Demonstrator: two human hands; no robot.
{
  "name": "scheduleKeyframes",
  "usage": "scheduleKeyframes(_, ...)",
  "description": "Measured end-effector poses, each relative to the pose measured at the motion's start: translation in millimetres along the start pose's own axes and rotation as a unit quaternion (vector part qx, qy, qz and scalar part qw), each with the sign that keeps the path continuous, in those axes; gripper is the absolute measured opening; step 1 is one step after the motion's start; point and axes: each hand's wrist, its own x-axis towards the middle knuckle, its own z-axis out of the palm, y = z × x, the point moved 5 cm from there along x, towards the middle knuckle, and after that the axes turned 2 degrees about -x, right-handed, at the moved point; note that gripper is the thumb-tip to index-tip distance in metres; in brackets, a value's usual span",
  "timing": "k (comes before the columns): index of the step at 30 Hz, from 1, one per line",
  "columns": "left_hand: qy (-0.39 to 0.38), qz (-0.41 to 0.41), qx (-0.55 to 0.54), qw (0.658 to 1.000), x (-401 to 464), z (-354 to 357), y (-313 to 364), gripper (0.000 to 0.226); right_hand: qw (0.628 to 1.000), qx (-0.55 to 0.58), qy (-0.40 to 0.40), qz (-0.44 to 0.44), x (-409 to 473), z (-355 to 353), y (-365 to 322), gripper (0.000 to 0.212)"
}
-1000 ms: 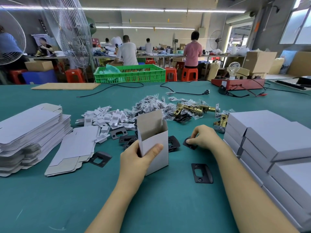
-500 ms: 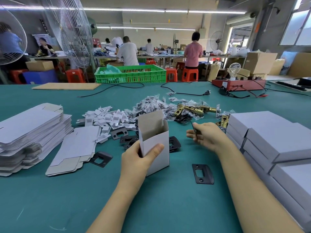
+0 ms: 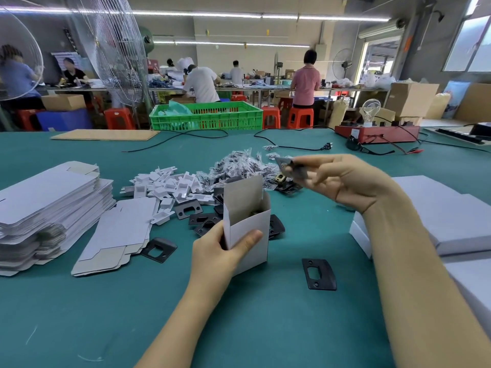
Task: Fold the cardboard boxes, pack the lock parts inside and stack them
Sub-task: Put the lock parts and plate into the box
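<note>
An upright white cardboard box with its top flap open stands on the green table, and my left hand grips its lower left corner. My right hand is raised above and right of the box, pinching a dark metal lock plate between its fingertips. Another black strike plate lies flat on the table right of the box. More black plates lie behind the box, one further left.
Flat unfolded boxes sit in a tall stack at left, with loose ones beside it. White plastic parts and bagged screws lie behind. Folded white boxes are stacked at right. A red device and cables sit far right.
My right hand has lifted the dark plate off the table and raised it up and to the right of the box. My left hand stays on the box.
</note>
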Motion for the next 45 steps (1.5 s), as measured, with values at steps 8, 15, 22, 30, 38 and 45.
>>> scheduleKeyframes(8,0.004,0.008,0.008,1.0,0,0,0,0.02,0.947,-0.283,-0.014,-0.154,-41,43,-48,0.027)
scheduleKeyframes(15,0.0,-0.008,0.004,1.0,0,0,-1,0.014,0.771,-0.61,-0.045,-0.178,-32,81,-33,0.008)
scheduleKeyframes(22,-0.002,-0.003,-0.002,1.0,0,0,0,0.015,0.66,-0.73,-0.064,-0.167,-21,104,-8,0.014)
scheduleKeyframes(30,-0.007,-0.002,-0.01,1.0,0,0,0,0.016,0.64,-0.748,-0.135,-0.112,-23,112,6,0.018)
scheduleKeyframes(38,-0.016,-0.002,-0.012,1.0,1,0,-1,0.025,0.713,-0.68,-0.034,-0.165,-21,85,-21,0.016)
scheduleKeyframes(45,-0.014,-0.006,-0.011,1.0,2,-1,-4,0.027,0.764,-0.628,0.098,-0.111,-3,25,-23,0.019)
